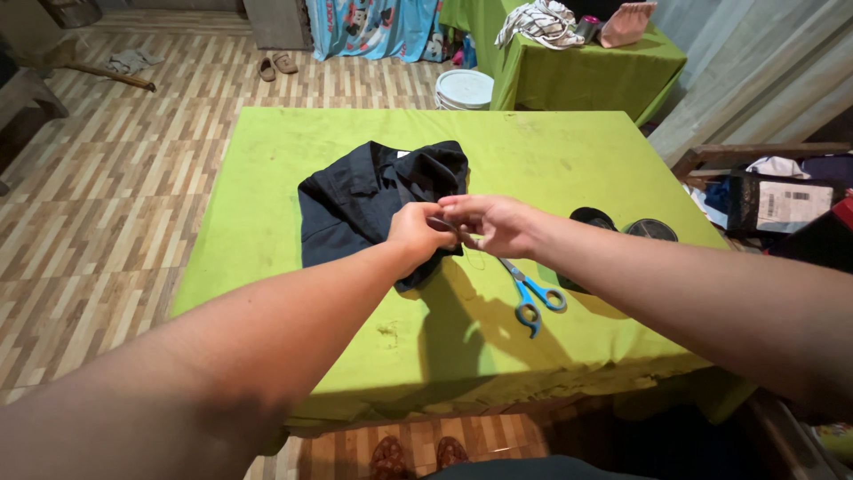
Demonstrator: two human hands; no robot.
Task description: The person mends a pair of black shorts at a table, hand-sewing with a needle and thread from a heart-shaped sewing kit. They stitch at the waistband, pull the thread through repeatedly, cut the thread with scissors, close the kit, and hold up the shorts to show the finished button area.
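Both hands met over the front edge of the dark shirt (pixel 378 200), which lay crumpled on the green tablecloth (pixel 267 169), a little left of the table's middle. My left hand (pixel 416 233) was curled narrow, fingertips pinched together right at the hem. My right hand (pixel 493 224) was pinched too, thumb and forefinger closed on something thin between the two hands. It looked like a needle or a thread end, but it was too small for me to tell which.

I judged this was fine fingertip work, so the thing to do was keep both wrists low and braced near the cloth, hold the pinch firm but light, and keep the fabric edge taut so it did not slip.

The blue-handled scissors (pixel 533 293) lay just beside my right forearm, blades toward the shirt, close enough to snag a sleeve. Two dark round lids (pixel 651 229) sat further right, well apart.
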